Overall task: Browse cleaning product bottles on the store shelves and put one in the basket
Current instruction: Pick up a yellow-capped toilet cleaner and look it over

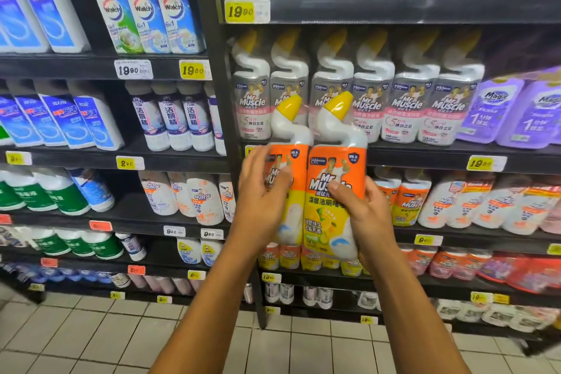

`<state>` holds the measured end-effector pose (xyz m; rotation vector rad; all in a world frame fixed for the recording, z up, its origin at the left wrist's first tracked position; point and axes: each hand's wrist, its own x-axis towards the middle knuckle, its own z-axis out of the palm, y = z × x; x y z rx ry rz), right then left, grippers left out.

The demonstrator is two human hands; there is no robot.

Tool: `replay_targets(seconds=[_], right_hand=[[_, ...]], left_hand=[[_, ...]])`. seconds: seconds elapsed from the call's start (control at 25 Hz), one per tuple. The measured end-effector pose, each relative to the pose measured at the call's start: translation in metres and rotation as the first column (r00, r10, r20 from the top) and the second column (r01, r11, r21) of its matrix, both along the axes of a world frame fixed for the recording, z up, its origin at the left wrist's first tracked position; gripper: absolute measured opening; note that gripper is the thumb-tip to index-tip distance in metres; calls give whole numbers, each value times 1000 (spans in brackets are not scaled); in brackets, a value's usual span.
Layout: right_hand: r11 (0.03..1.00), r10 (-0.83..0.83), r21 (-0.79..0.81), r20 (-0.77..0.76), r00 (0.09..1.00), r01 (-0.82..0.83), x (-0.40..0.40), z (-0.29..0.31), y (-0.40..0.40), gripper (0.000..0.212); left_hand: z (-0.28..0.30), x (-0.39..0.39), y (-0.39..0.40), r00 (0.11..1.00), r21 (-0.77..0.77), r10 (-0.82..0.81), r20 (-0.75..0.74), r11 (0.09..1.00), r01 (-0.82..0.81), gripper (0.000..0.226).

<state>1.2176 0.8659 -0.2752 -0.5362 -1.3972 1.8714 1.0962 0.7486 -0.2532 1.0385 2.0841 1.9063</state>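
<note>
The right hand (362, 209) grips the lower right side of a shrink-wrapped twin pack of Mr Muscle toilet cleaner (318, 191), thumb curled over the front of the orange label and the other fingers wrapped behind it. The left hand (261, 194) is on the pack's left bottle, fingers spread and only lightly bent across the label, pressing against it rather than closing round it. Both forearms rise from the bottom edge, and the pack stands upright between the hands at the middle of the view, held clear of the shelves. Its two bent white necks end in yellow caps (340, 105) tilted toward 1 o'clock.

Directly behind the caps, at 12 o'clock from the pack, a row of grey-labelled Mr Muscle bottles (406, 106) stands on a black shelf (425, 155) with a yellow price tag (482, 163) on its edge. At 3 o'clock from the pack, more orange Mr Muscle packs (403, 200) sit on the next shelf down. Purple Magic bottles (516, 112) are at 2 o'clock. At 10 o'clock, in the left bay, stand three Walch bottles (148, 9), with blue-labelled white bottles (69, 118) below them at 9 o'clock. Pale floor tiles (106, 340) fill the bottom left at 7 o'clock.
</note>
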Motion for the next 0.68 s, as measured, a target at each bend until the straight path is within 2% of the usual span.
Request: replay_targets(seconds=[0.08, 0.16, 0.2, 0.24, 0.28, 0.32, 0.36, 0.4, 0.44, 0.52, 0.6, 0.68], right_hand=[[995, -59, 76, 7, 998, 58, -5, 10, -3, 35], [985, -58, 161, -13, 998, 59, -9, 19, -9, 45], [978, -33, 205, -21, 999, 36, -11, 22, -13, 46], [966, 3, 260, -19, 1000, 2, -12, 24, -18, 40], [942, 43, 333, 8, 999, -43, -12, 25, -22, 31], [910, 69, 405, 67, 995, -91, -12, 28, -26, 27], [875, 93, 461, 137, 986, -147, -12, 28, -27, 33], [854, 113, 484, 187, 976, -192, -11, 28, -28, 40], [851, 123, 484, 195, 973, -205, -9, 28, -26, 41], [897, 54, 430, 129, 990, -105, -6, 27, -14, 33], [926, -66, 378, 144, 987, 7, -5, 23, 0, 34], [958, 12, 275, 233, 973, -78, -4, 19, 7, 42]], left_hand=[[4, 20, 9, 985, -105, -153, 76, 981, 161, 93], [7, 31, 20, 986, -237, -152, 70, 957, 165, 125], [9, 32, 23, 990, -239, -128, 66, 961, 141, 133], [11, 30, 25, 981, -152, -137, 136, 976, 157, 135], [11, 24, 25, 938, 26, -208, 278, 978, 209, 133], [9, 16, 24, 833, 247, -340, 437, 936, 252, 123], [5, 7, 21, 675, 428, -475, 564, 868, 253, 108], [0, 0, 15, 543, 530, -545, 639, 823, 203, 90], [-7, -6, 10, 474, 585, -592, 652, 790, 183, 75], [-21, -14, 2, 473, 635, -634, 612, 750, 184, 63], [-28, -17, -2, 485, 657, -643, 593, 734, 171, 62], [-34, -17, -3, 505, 653, -622, 598, 744, 143, 62]])
